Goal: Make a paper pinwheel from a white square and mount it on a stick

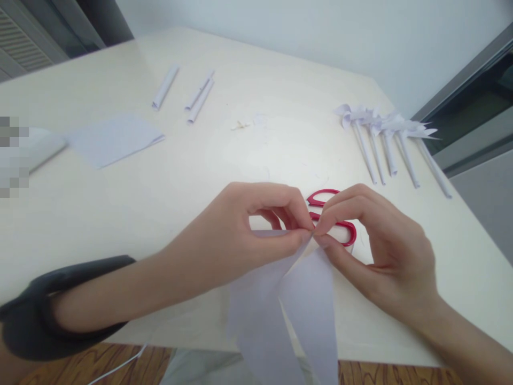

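A white sheet of paper (260,310) with slits cut into it hangs down from my fingers over the table's near edge. My left hand (264,224) pinches the paper's upper part between thumb and fingertips. Meeting it there, my right hand (372,240) has thumb and forefinger pressed together on the top of the paper's right flap. The two sets of fingertips touch or nearly touch. Just behind them lie red-handled scissors (349,231) on the table, their blades hidden by my hands and the paper.
Several paper pinwheels on rolled sticks (388,152) lie in a row at the right. Rolled paper tubes (165,88) rest toward the back. Folded white paper (114,140) lies at the left, with small scraps (242,125) mid-table. A white cord (120,366) hangs below the near edge.
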The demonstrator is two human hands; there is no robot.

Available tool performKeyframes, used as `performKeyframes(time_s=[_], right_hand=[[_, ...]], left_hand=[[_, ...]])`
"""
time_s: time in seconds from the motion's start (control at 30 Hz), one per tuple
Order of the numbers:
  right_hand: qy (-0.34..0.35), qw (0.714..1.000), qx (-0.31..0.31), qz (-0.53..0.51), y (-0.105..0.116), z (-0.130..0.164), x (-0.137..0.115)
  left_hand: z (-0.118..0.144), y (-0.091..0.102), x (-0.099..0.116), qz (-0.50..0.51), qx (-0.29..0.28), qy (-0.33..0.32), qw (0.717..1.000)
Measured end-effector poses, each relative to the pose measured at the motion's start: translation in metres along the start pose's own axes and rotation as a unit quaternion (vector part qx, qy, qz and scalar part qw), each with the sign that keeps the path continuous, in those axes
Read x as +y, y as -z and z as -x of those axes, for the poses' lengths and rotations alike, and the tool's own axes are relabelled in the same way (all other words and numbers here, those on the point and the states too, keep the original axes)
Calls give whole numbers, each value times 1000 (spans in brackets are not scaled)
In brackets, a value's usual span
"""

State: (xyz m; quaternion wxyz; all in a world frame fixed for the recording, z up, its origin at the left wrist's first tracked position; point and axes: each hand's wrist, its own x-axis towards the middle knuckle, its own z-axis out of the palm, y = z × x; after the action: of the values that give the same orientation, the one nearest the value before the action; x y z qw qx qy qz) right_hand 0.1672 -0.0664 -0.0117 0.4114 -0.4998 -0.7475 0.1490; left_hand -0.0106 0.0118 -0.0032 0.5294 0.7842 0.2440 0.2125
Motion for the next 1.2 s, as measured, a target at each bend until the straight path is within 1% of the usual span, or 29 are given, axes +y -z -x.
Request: performKeyframes(time_s=[0.23,0.3,0.4,0.53,0.73,0.97,1.1,1.2], right_hand=[[-14,999,43,-27,-3,1,-1],[-4,998,51,-44,-4,2,0],[29,996,59,-64,-3,3,1],[37,995,54,-71,1,2,1],[68,996,25,-58,7,-1,4],[57,994,37,-81,4,-3,6],[67,993,37,-85,4,-4,7],[57,993,34,-96,4,-3,8]], left_hand=[[1,-1,2,-3,31,-8,999],[1,0,2,6,26,-5,1000],[1,1,3,25,7,10,1000],[0,2,4,41,8,8,999],[1,0,3,50,0,5,999],[3,0,6,34,10,20,999],[1,-1,6,15,8,5,1000],[-1,0,5,6,11,-3,1000]])
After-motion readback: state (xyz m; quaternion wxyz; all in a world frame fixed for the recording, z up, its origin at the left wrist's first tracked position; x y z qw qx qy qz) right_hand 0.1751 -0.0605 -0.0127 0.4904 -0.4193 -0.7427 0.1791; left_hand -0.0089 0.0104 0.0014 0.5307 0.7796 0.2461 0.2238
